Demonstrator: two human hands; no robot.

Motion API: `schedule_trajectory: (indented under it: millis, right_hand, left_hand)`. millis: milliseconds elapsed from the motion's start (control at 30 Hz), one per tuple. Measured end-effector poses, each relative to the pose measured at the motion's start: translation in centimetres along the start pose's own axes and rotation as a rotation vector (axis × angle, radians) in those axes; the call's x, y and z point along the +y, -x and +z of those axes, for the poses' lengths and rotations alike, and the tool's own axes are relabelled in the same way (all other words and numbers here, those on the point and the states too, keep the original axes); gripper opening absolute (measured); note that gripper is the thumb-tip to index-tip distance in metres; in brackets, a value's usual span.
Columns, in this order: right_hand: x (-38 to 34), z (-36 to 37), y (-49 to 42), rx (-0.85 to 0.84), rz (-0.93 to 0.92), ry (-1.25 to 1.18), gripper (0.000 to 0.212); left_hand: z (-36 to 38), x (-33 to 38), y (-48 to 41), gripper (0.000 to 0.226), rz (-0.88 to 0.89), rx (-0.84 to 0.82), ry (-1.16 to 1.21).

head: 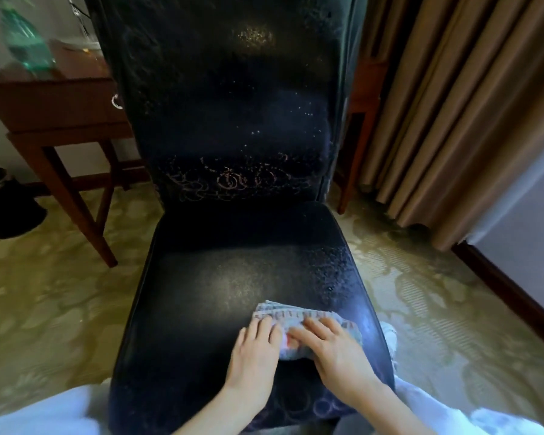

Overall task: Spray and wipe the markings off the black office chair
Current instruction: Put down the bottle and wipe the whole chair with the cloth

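The black office chair (233,265) fills the middle of the head view, its seat speckled with spray droplets. Pale looping markings (233,183) run across the bottom of the backrest, and more circles (314,403) show at the seat's front edge. A folded grey patterned cloth (299,318) lies on the front right of the seat. My left hand (255,353) presses its left side and my right hand (333,350) lies flat on its right side. No spray bottle is in either hand.
A brown wooden side table (60,105) stands at the left with a green bottle (25,42) on it. A black bin (4,202) sits on the patterned carpet (44,309) at far left. Tan curtains (453,105) hang at the right.
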State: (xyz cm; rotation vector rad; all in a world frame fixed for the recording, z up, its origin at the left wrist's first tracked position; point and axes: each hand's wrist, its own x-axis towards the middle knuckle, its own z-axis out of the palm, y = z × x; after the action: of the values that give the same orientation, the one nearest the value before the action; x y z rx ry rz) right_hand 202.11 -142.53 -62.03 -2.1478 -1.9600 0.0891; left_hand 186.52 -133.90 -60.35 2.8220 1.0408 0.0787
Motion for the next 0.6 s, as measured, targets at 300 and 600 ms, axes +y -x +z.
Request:
schedule_trajectory:
  millis: [300,600]
  right_hand:
    - [5.6,-0.6,-5.7,0.182,-0.025,-0.076,0.048]
    - [18.2,0.1,-24.3,0.091,0.123,-0.025,0.059]
  left_hand:
    - [-0.7,0.1,-8.3,0.070,0.013,-0.070,-0.031]
    - [0.4,-2.9,-29.9,0.058,-0.048,0.099,-0.063]
